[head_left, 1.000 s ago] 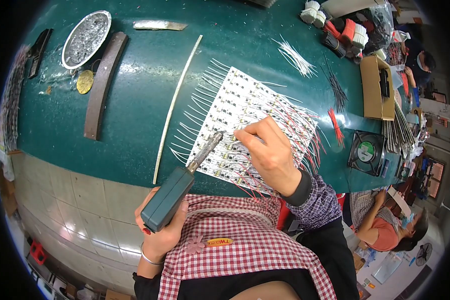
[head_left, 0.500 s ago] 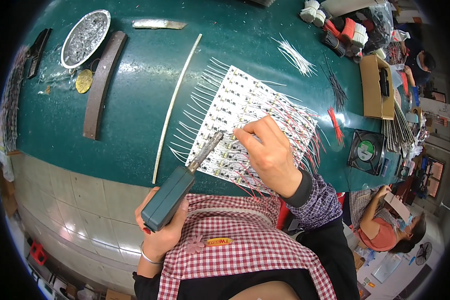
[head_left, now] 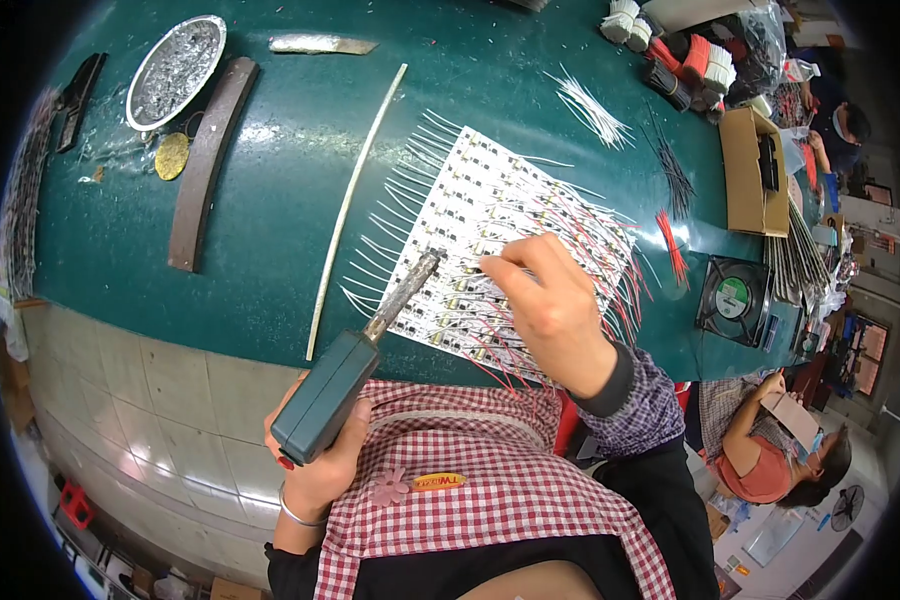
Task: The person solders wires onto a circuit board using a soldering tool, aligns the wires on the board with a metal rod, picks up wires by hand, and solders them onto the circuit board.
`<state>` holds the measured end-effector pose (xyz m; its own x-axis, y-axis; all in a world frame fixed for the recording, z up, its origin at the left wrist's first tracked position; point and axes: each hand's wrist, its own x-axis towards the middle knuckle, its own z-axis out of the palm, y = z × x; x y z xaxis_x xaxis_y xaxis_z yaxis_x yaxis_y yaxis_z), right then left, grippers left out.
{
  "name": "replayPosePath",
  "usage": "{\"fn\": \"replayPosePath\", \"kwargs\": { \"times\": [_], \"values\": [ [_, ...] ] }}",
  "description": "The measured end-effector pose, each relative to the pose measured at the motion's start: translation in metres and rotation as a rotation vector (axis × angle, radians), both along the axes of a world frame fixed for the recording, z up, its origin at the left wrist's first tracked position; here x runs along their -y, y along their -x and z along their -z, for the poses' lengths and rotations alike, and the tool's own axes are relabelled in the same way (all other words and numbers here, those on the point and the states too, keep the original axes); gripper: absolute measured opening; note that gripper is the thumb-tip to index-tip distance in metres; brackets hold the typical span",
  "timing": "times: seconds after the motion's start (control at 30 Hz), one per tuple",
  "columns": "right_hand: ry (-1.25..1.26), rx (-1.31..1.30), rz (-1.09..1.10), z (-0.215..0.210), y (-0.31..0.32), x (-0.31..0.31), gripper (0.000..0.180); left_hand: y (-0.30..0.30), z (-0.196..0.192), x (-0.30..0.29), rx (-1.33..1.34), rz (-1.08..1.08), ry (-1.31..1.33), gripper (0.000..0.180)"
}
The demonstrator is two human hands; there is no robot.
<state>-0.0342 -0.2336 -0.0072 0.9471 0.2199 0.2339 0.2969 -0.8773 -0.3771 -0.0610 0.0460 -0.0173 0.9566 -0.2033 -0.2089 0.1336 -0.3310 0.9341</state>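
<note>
A white panel of small circuit boards (head_left: 475, 225) with white and red wires sticking out lies on the green table (head_left: 300, 130). My left hand (head_left: 322, 462) grips a teal soldering iron (head_left: 342, 382) by its handle, its metal tip resting at the panel's near left part. My right hand (head_left: 548, 305) rests on the panel with fingers pinched, seemingly on a thin wire at a board; what is pinched is too small to make out.
A long pale strip (head_left: 355, 205) and a brown bar (head_left: 206, 160) lie left of the panel. A metal dish (head_left: 175, 68) sits far left. Loose wire bundles (head_left: 592, 105), a cardboard box (head_left: 748, 172) and a small fan (head_left: 732, 298) are to the right. Another person (head_left: 785, 445) sits at lower right.
</note>
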Motion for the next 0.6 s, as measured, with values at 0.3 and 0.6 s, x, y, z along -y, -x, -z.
{"fn": "replayPosePath", "kwargs": {
  "times": [0.3,0.6],
  "values": [
    [-0.102,0.098,-0.009,-0.035,0.01,-0.009,0.036,0.005,-0.001,-0.009,-0.115,0.019,0.01,0.029],
    [-0.078,0.096,-0.042,-0.001,0.004,-0.011,0.036,0.001,0.001,-0.005,0.036,-0.019,0.028,0.023]
  ]
}}
